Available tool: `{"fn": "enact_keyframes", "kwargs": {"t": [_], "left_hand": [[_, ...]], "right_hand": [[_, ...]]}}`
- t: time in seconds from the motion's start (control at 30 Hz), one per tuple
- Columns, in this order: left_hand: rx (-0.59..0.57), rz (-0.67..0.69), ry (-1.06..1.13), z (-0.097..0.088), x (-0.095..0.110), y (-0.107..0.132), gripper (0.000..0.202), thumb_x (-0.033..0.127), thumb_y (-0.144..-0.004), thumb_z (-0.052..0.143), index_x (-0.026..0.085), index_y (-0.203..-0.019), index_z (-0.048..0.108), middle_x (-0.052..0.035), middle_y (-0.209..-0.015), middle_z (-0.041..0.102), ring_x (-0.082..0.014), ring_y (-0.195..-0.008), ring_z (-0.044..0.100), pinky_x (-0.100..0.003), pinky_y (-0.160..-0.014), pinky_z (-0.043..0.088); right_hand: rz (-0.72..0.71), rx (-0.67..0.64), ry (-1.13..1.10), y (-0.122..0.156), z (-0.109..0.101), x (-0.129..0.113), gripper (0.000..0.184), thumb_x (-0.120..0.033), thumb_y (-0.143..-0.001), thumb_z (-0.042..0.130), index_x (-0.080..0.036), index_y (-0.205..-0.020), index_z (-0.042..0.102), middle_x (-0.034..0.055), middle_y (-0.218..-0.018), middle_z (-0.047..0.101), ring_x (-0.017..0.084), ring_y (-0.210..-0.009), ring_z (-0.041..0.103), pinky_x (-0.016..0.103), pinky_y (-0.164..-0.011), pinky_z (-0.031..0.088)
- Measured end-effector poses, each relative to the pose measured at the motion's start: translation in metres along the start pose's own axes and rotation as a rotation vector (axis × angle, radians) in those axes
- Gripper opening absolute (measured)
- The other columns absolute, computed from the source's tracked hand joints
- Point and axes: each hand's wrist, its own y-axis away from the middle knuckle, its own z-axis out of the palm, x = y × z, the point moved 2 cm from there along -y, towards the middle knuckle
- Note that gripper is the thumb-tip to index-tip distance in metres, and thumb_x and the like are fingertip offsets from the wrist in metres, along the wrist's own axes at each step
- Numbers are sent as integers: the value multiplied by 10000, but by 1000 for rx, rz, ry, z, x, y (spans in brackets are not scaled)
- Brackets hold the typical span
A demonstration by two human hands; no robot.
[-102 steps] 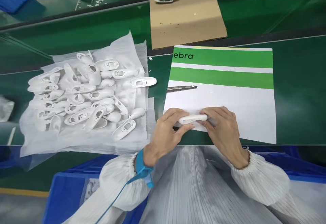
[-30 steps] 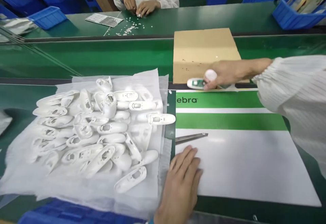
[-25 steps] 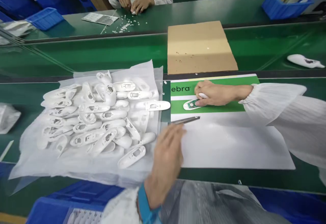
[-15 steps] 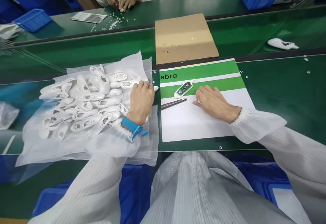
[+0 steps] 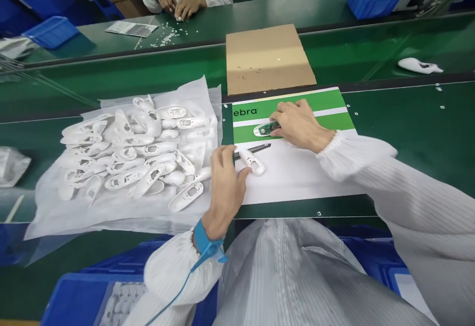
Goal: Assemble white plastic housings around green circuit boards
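My left hand [image 5: 227, 183] is closed on one end of a white plastic shell [image 5: 256, 163] with oval cut-outs, held over the left part of the white-and-green sheet [image 5: 297, 180]. Under that shell lie dark tweezers [image 5: 264, 147], partly covered. My right hand [image 5: 298, 124] has its fingers closed round the right end of a white shell with a green circuit board [image 5: 265, 128] in it; that end is hidden by the fingers. Left of my left hand, several more white shells [image 5: 148, 149] lie piled on white foam sheets [image 5: 122, 217].
A cardboard piece [image 5: 269, 64] leans behind the sheet across the green channel. A single white shell [image 5: 419, 66] lies in the channel at right. Across the bench a co-worker's hands [image 5: 181, 7] handle small white bits. Blue bins [image 5: 79, 299] stand below the front edge.
My left hand has moved from the pile towards me and right, bringing a white shell over the sheet. My right hand has moved up-left onto the circuit-board shell, which now lies more level.
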Motion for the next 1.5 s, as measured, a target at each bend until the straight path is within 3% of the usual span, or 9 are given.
{"fn": "enact_keyframes", "kwargs": {"t": [0.13, 0.23, 0.37, 0.47, 0.63, 0.87, 1.1, 1.3, 1.5], "left_hand": [[-347, 386, -181, -6, -10, -16, 251, 216, -853, 699, 244, -1096, 643, -89, -1346, 516, -322, -1261, 435, -514, -1018, 432], [-408, 472, -260, -2, -19, -25, 225, 303, -857, 700, 251, -1075, 677, -93, -1287, 564, -328, -1239, 455, -497, -977, 443], [-372, 507, -287, 3, -26, -28, 169, 349, -839, 721, 196, -892, 671, -95, -1294, 599, -339, -1249, 474, -493, -969, 433], [-306, 392, -204, 4, -25, -29, 152, 291, -863, 703, 183, -821, 605, -77, -1154, 677, -287, -1130, 572, -462, -946, 444], [-240, 232, 25, 17, 8, -33, 160, 260, -883, 683, 182, -836, 551, -60, -1095, 673, -211, -1024, 613, -386, -917, 470], [-474, 615, -57, 54, 30, -37, 143, 269, -907, 650, 167, -917, 551, -93, -1168, 663, -243, -1088, 583, -410, -938, 467], [-415, 782, -195, 55, 28, -37, 178, 306, -966, 546, 143, -1034, 567, -119, -1185, 674, -266, -1129, 582, -409, -935, 477], [-472, 727, -287, 44, 38, -37, 307, 243, -967, 541, 143, -1257, 531, -90, -1047, 705, -247, -1060, 590, -373, -863, 506], [-528, 597, -247, 48, 43, -42, 238, 203, -915, 619, 194, -1153, 627, -74, -1063, 701, -236, -1020, 590, -357, -831, 515]], "right_hand": [[107, -169, -244, 52, -11, -19, 347, -472, -873, 650, -198, -1079, 707, 100, -1019, 659, 244, -794, 623, 390, -699, 443], [174, -226, -449, 90, 4, -32, 350, -425, -907, 607, -203, -1171, 665, 106, -1101, 653, 263, -913, 640, 399, -750, 503], [240, 28, -646, 123, 26, -39, 550, -293, -848, 699, -208, -1364, 527, 106, -1314, 555, 257, -1101, 590, 397, -896, 532], [318, 199, -582, 137, 33, -37, 442, -223, -860, 677, -161, -1291, 599, 117, -1225, 595, 267, -1140, 552, 415, -959, 505], [365, 237, -541, 139, 38, -36, 280, -249, -902, 625, -179, -1164, 695, 95, -1075, 660, 261, -1024, 578, 409, -860, 515], [379, 345, -513, 133, 49, -36, 200, -245, -926, 597, -204, -1052, 748, 71, -934, 695, 232, -887, 577, 390, -775, 470], [419, 330, -524, 131, 50, -37, 166, -259, -912, 632, -250, -1022, 755, 50, -918, 703, 222, -861, 574, 383, -749, 436], [433, 277, -527, 129, 50, -35, 181, -286, -910, 636, -251, -1039, 758, 47, -942, 713, 221, -868, 563, 381, -750, 406], [420, 286, -549, 129, 46, -35, 174, -263, -922, 613, -240, -1016, 758, 44, -932, 704, 213, -868, 567, 361, -747, 402]]}}
